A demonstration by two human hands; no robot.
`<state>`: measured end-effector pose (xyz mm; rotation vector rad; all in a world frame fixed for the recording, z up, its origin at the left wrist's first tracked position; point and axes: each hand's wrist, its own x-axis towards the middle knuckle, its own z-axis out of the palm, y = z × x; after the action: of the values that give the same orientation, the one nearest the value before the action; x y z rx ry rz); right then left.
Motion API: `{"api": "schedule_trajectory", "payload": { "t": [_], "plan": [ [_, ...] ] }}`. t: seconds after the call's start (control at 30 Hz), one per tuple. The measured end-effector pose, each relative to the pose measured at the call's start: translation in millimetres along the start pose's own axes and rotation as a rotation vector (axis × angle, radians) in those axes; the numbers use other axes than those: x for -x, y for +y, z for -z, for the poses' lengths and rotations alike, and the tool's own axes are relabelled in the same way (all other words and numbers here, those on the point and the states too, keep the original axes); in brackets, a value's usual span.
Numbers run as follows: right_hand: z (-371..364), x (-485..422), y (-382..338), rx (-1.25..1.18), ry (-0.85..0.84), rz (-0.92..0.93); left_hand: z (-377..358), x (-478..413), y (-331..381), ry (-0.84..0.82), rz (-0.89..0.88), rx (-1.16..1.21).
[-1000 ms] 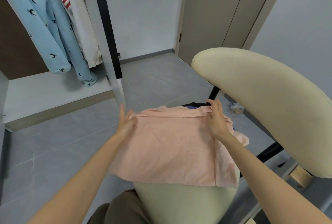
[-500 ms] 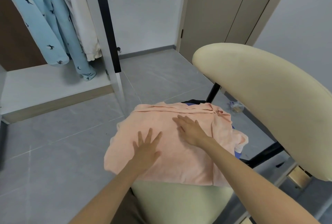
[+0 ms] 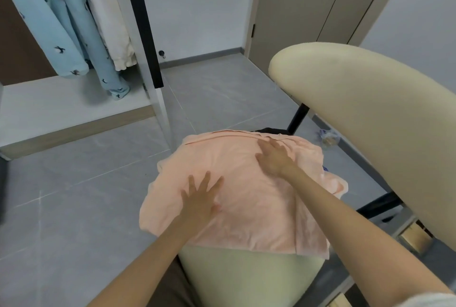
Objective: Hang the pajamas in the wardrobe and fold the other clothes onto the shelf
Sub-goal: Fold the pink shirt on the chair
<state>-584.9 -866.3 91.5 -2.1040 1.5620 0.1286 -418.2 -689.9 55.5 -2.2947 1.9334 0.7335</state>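
Garment (image 3: 246, 183), peach pink, lies spread flat over the cream chair seat (image 3: 246, 279), with its near and left edges drooping past the seat's rim. Left hand (image 3: 199, 205) presses palm-down on the near left part of it, fingers straight and fanned apart. Right hand (image 3: 274, 161) lies flat on it farther off and to the right, fingers straight and close together, tips at a fold along the far edge. Neither hand grips the fabric.

A dark garment (image 3: 271, 131) peeks out from under the far edge, and a scrap of blue cloth (image 3: 326, 169) shows at the right edge. The chair's cream backrest (image 3: 370, 121) rises on the right.

Far left, across the grey tiled floor (image 3: 74, 183), the wardrobe (image 3: 158, 99) stands open. Light blue pajamas (image 3: 61, 23) with dark bird prints hang in it beside a white garment (image 3: 116, 30), their hems reaching down near the white shelf (image 3: 61, 107). A beige door (image 3: 308, 6) stands at the far right.
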Motion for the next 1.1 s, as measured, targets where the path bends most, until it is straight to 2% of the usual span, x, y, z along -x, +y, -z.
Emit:
{"api": "schedule_trajectory", "payload": {
  "t": [0.13, 0.33, 0.47, 0.57, 0.7, 0.97, 1.1],
  "plan": [
    [6, 54, 17, -0.180, 0.318, 0.101, 0, 7, 16, 0.011, -0.009, 0.072],
    [-4, 142, 49, -0.292, 0.515, 0.020, -24, 38, 64, 0.106, -0.312, 0.112],
    [-30, 190, 73, -0.441, 0.534, -0.082, -39, 55, 90, 0.274, -0.413, 0.036],
    [-54, 214, 85, -0.604, 0.495, -0.155, -46, 66, 103, 0.304, -0.414, -0.038],
    [-73, 226, 87, -0.657, 0.485, -0.200, -42, 74, 117, 0.338, -0.405, -0.125],
    [-65, 238, 87, -0.640, 0.637, -0.118, -35, 81, 119, 0.404, -0.515, -0.304],
    [-50, 247, 105, -0.682, 0.855, -0.199, -28, 90, 106, 0.428, -0.513, -0.315]
  ]
}}
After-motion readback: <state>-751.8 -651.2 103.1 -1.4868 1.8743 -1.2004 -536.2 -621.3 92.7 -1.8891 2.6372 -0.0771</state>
